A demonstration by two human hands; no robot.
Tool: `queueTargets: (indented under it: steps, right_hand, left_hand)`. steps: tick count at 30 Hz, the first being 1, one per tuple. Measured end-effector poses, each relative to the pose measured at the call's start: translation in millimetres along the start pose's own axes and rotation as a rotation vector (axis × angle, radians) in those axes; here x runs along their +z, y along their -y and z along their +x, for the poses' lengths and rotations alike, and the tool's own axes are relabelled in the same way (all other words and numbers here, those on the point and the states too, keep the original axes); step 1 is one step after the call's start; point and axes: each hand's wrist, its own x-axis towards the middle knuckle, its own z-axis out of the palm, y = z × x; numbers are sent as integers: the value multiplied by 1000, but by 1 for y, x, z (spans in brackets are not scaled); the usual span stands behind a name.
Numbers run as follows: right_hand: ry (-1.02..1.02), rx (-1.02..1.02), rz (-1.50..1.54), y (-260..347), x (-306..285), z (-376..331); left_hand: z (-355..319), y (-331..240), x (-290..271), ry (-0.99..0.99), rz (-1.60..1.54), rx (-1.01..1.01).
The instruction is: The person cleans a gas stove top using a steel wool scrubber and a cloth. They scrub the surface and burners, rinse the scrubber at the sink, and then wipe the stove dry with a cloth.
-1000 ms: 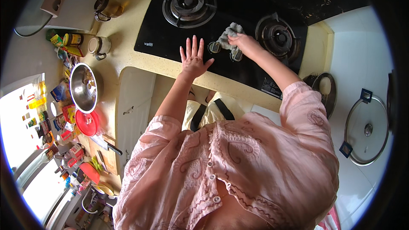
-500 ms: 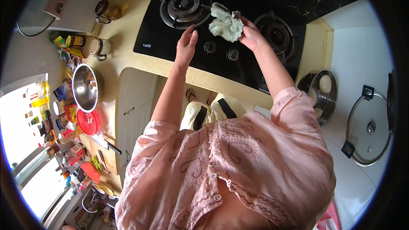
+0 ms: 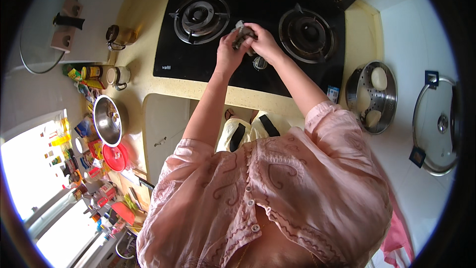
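Hands together at upper centre of frame: left hand [image 3: 228, 52] and right hand [image 3: 263, 42] both closed on grey cloth [image 3: 243, 33], bunched over black stove [image 3: 248, 77] between its burners.

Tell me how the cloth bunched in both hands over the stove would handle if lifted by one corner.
The cloth is crumpled between the left hand and right hand, so it is probably soft and floppy. It likely weighs little and would hang limp rather than roll or tip.

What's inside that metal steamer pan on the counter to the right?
The steamer pan holds two pale round pieces, one at the back, one in front. Its perforated floor hides anything below.
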Motion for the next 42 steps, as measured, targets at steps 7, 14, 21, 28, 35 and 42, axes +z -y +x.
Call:
queueTargets:
  steps: [7, 14, 21, 28, 35, 42]
  right_hand:
    - [-131, -185, -204, -24, -48, -46]
    - [-223, -88, -984, -90, -35, -137]
    - [-283, -12, -1103, -86, -24, -142]
    - [-322, 44, -1119, -88, -16, -136]
    - [-308, 109, -1112, -90, -15, -130]
    - [-269, 231, -1135, -86, -11, -124]
  left_hand:
    - [49, 25, -12, -47, 321, 238]
    - [58, 15, 56, 678, 436, 600]
    - [81, 38, 24, 936, 556, 663]
    - [41, 78, -56, 741, 460, 675]
    - [0, 83, -98, 607, 576, 633]
    - [74, 27, -18, 339, 357, 714]
